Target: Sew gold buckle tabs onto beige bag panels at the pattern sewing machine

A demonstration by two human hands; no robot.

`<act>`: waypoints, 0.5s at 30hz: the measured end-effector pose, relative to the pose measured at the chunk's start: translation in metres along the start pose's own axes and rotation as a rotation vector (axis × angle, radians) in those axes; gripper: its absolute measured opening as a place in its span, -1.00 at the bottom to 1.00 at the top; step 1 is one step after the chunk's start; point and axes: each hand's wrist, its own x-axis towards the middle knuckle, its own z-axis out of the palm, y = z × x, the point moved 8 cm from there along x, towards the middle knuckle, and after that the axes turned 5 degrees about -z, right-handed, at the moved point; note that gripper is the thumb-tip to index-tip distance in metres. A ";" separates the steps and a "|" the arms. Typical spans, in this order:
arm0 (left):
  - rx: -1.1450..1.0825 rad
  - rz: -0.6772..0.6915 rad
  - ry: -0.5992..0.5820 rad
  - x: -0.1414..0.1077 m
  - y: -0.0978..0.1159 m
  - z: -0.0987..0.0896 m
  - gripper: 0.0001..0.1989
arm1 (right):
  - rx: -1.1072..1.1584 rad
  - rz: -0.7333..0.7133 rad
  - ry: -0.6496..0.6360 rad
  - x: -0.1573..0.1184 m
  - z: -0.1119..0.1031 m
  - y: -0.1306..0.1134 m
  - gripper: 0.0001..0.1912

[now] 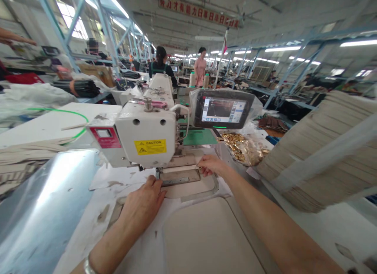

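In the head view, a white industrial sewing machine (147,134) stands over a beige fabric panel (191,189). A rectangular clamp frame with a metal bar (176,181) lies on that panel below the machine head. My left hand (147,199) rests at the left end of the bar, palm down, fingers bent, thumb apart. My right hand (210,165) is closed in a pinch at the right end of the clamp; what its fingertips hold is too small to make out. A larger beige panel (206,236) lies nearer me, between my forearms.
A control screen (223,109) stands behind my right hand. Gold metal pieces (240,146) in clear plastic lie right of it. A tall stack of beige pieces (318,160) leans at the right. Beige strips (26,160) lie left, beside a shiny sheet (50,199). Other people are farther back.
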 end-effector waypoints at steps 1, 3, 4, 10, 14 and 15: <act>-0.013 0.009 -0.003 -0.001 0.003 0.000 -0.64 | 0.004 -0.004 0.004 0.000 -0.002 0.001 -0.88; -0.065 0.040 -0.029 -0.004 0.011 0.001 -0.67 | 0.008 -0.008 0.010 -0.001 -0.003 0.002 -0.87; -0.109 0.073 -0.048 -0.006 0.017 0.002 -0.68 | 0.006 -0.008 0.016 -0.002 -0.003 0.002 -0.87; -0.290 0.367 -0.195 -0.033 0.070 0.015 -0.67 | 0.036 -0.017 0.042 -0.005 -0.004 -0.003 -0.86; -0.183 0.377 -0.241 -0.042 0.095 0.019 -0.65 | -0.012 -0.019 0.029 -0.007 -0.002 -0.001 -0.86; -0.163 0.377 -0.238 -0.042 0.099 0.017 -0.65 | -0.042 -0.037 0.025 -0.008 -0.001 -0.002 -0.86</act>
